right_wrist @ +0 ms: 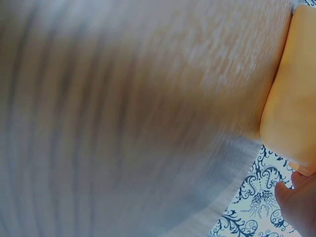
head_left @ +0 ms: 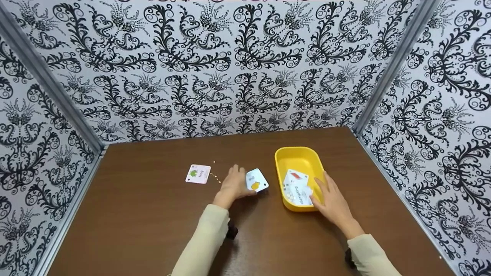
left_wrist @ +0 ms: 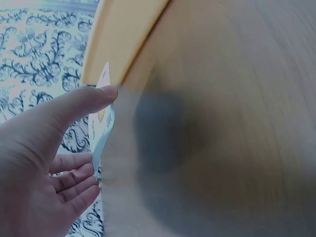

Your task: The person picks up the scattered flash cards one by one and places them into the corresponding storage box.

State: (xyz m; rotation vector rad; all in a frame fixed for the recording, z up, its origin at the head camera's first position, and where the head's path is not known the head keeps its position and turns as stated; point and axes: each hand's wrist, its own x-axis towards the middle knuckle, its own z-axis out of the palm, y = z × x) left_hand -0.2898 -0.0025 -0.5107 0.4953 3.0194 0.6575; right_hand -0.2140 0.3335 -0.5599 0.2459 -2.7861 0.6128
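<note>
My left hand (head_left: 234,183) holds a white picture card (head_left: 256,180) with a yellow drawing, left of the tub. In the left wrist view the thumb presses on one face of this card (left_wrist: 101,123), which bows slightly, and the fingertips are at its other side. At the right side of a yellow tub (head_left: 300,152), my right hand (head_left: 333,201) has its fingers spread over the rim, thumb towards the inside. Inside the tub lie a card reading "dumpling" (head_left: 299,194) and one with a red drawing (head_left: 297,176).
A pink-edged frog card (head_left: 198,174) lies flat on the brown table (head_left: 145,214), left of my left hand. Small light specks are scattered beside it. Patterned panels (head_left: 199,76) stand behind the table and on both sides.
</note>
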